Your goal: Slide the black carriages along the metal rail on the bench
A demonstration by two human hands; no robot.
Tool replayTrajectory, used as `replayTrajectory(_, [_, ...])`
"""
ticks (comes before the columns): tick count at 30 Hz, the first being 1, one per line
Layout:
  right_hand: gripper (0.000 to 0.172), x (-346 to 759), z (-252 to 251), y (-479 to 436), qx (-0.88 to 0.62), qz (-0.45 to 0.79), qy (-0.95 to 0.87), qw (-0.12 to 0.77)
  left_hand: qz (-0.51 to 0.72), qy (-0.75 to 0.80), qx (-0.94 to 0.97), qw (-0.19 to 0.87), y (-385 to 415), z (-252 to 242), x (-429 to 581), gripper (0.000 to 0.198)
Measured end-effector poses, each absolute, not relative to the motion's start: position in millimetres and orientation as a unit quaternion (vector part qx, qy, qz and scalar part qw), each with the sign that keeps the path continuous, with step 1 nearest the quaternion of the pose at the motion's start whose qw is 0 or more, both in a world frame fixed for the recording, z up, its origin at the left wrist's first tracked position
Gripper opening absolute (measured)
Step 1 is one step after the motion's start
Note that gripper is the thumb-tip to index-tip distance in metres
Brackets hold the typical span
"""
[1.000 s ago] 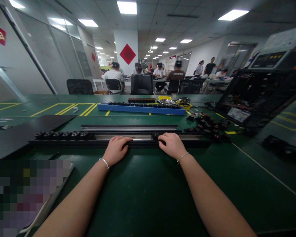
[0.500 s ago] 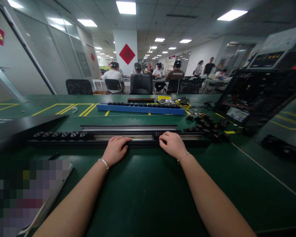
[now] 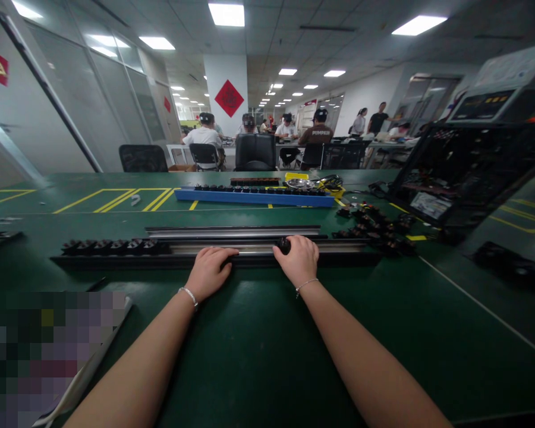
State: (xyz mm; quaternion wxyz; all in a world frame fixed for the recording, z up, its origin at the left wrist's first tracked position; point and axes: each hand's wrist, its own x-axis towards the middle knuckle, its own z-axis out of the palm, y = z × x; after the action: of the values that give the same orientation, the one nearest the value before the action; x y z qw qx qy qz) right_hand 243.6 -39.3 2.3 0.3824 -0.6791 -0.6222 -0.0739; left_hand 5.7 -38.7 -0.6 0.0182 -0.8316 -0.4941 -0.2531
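A long black and silver rail (image 3: 249, 248) lies across the green table (image 3: 258, 345) in front of me. My left hand (image 3: 209, 270) rests on its near edge, fingers curled down over it. My right hand (image 3: 298, 260) sits further right on the rail, fingers closed on a small black part (image 3: 284, 244) that sits in the rail's channel. A row of several black parts (image 3: 111, 245) fills the rail's left end. A second silver rail (image 3: 232, 230) lies just behind.
A pile of loose black parts (image 3: 374, 229) lies at the right. A blue tray (image 3: 254, 196) with black parts stands further back, beside a metal bowl (image 3: 298, 183). A black machine (image 3: 468, 160) rises at the right. Several people sit at desks far behind.
My right hand has slid left along the rail with the small black part. The large black sheet at the left has gone out of view. My left hand has stayed put.
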Motion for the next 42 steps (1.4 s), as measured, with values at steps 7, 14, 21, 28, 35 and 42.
replayTrajectory(7, [0.023,245,4,-38,-0.685,-0.057,-0.616,0.384,-0.249,-0.497,-0.831,0.017,-39,0,6,0.034])
replayTrajectory(14, [0.022,248,4,-38,-0.692,-0.058,-0.604,0.390,-0.250,-0.495,-0.832,0.021,-38,-2,6,0.034])
replayTrajectory(21, [0.022,257,3,-37,-0.698,-0.052,-0.596,0.392,-0.248,-0.493,-0.834,0.018,-38,-1,5,0.034])
replayTrajectory(28, [0.025,262,3,-38,-0.702,-0.061,-0.593,0.389,-0.247,-0.490,-0.836,0.015,-39,0,6,0.034])
replayTrajectory(35, [0.024,266,4,-39,-0.700,-0.066,-0.596,0.388,-0.252,-0.492,-0.833,0.014,-40,1,6,0.034])
replayTrajectory(42, [0.024,270,6,-39,-0.710,-0.068,-0.591,0.378,-0.253,-0.487,-0.836,0.013,-40,1,6,0.034])
